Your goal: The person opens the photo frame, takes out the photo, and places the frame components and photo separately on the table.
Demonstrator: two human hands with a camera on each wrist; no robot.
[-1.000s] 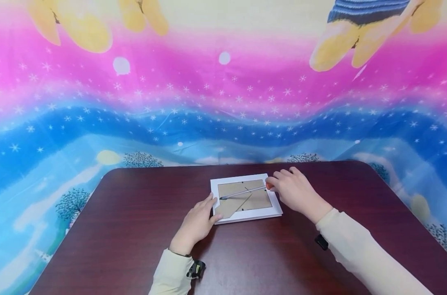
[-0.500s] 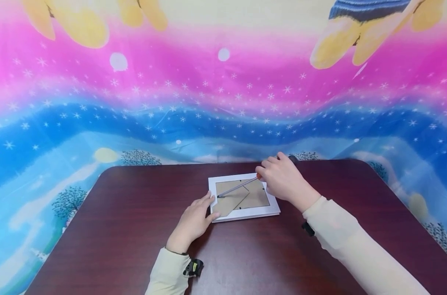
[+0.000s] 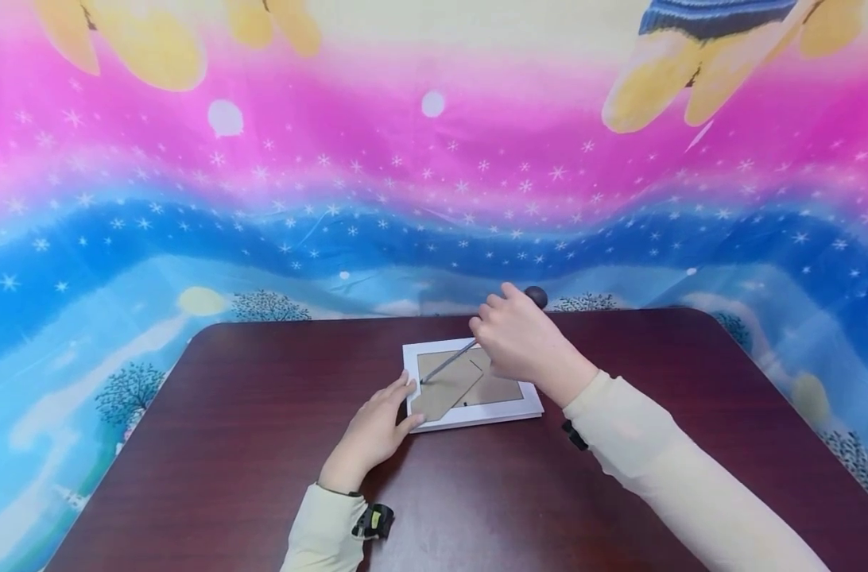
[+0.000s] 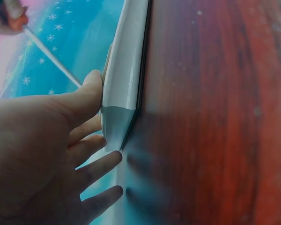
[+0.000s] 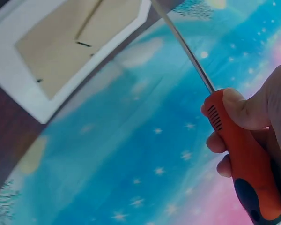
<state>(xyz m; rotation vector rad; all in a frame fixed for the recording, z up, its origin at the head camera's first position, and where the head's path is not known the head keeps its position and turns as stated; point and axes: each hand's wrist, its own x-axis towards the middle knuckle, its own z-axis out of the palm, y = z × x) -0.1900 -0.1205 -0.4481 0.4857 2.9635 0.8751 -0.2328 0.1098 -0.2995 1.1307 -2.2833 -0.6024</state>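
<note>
A white picture frame (image 3: 504, 411) lies back side up on the table, showing its tan backing board (image 3: 501, 385), a folded stand flap (image 3: 441, 397) and small black tabs. My left hand (image 3: 366, 433) steadies the near left corner, thumb on the back and straight, spread fingers along the left side. In my right hand (image 3: 523, 342) is a screwdriver (image 5: 246, 159) with an orange and black handle, fingers wrapped round it. Its metal shaft (image 3: 444, 363) slants down to the left, the tip right at the tab on the frame's left inner edge.
The dark reddish wooden table (image 3: 262, 445) has rounded far corners. Behind its far edge hangs a colourful printed cloth (image 3: 377, 175). Black wrist straps show at both sleeves, such as the left strap (image 3: 373, 521).
My right hand has moved left and up, tilting the screwdriver more steeply while its tip stays at the left tab. The left hand and picture frame hold almost the same place.
</note>
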